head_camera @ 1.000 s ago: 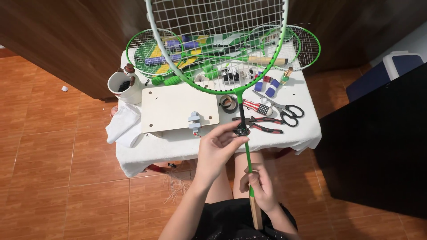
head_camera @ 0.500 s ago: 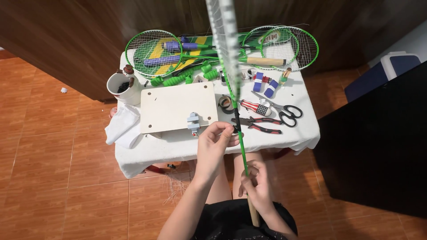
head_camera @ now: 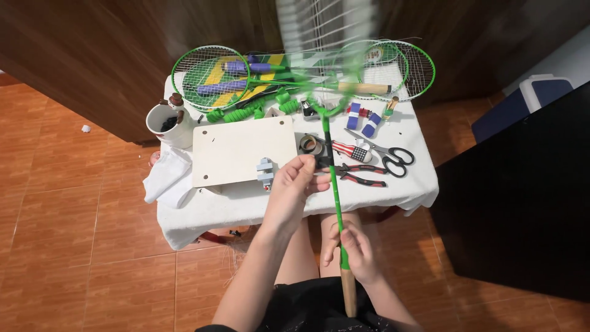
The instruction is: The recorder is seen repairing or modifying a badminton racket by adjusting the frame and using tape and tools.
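The racket (head_camera: 332,184) stands almost upright in front of the person, and its head is blurred at 12 o'clock, above the desk (head_camera: 295,200). The risk I see is this: the blurred head is very near the other rackets (head_camera: 212,77) and the small things on the desk, so it could hit them and push the blue rolls (head_camera: 362,120) or the scissors (head_camera: 387,154) over the edge. The left hand (head_camera: 295,190) could also slip on the thin shaft, because only the fingertips take it.

The left hand pinches the shaft at its middle, thumb and fingers pressed together around a dark part there. The right hand (head_camera: 353,249) is lower, at 6 o'clock from the left one, and closes around the shaft just above the wooden handle (head_camera: 348,295), which reaches down to the person's lap. So the racket passes through both hands, the head far above them and the handle below.

At 9 o'clock from the left hand lie a pale board (head_camera: 243,150) and a small grey clamp (head_camera: 265,172). Pliers (head_camera: 359,178) lie just at 3 o'clock.
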